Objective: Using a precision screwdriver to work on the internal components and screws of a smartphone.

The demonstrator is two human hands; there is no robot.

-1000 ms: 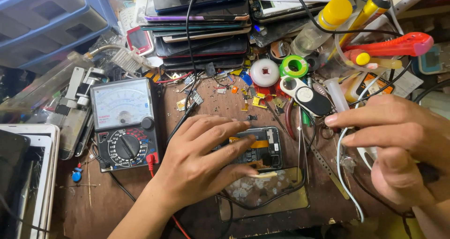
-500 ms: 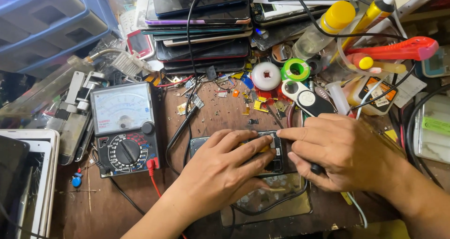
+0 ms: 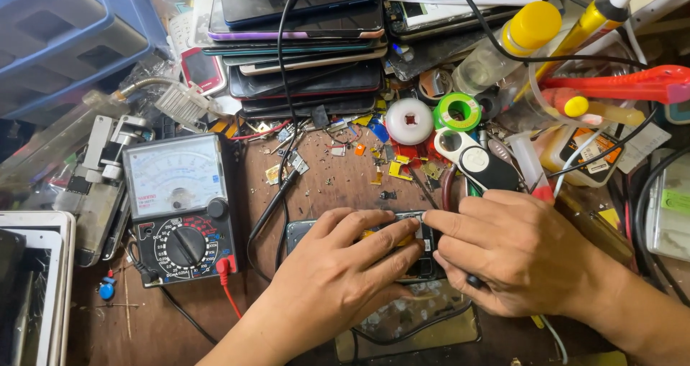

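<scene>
An opened dark phone (image 3: 300,234) lies on the brown workbench, mostly hidden under my hands. My left hand (image 3: 345,272) lies flat across it, fingers spread over its yellow-taped inside, pinning it down. My right hand (image 3: 517,255) comes in from the right. Its fingertips touch the phone's upper right corner, meeting my left fingertips. A thin dark tool (image 3: 474,281) pokes out from under the right palm, gripped in that hand. Beneath both hands a cracked glass panel (image 3: 431,326) lies at the bench's front.
An analog multimeter (image 3: 180,208) with a red lead sits left of the phone. A stack of phones (image 3: 302,43) fills the back. White (image 3: 410,120) and green (image 3: 458,111) tape rolls, a red cutter (image 3: 632,84), a yellow-capped bottle (image 3: 528,28), blue drawers (image 3: 57,35) and a white tablet (image 3: 36,287) crowd the edges.
My right hand has moved left from the bench's right side onto the phone's right edge. My left hand has stayed on the phone, shifting slightly.
</scene>
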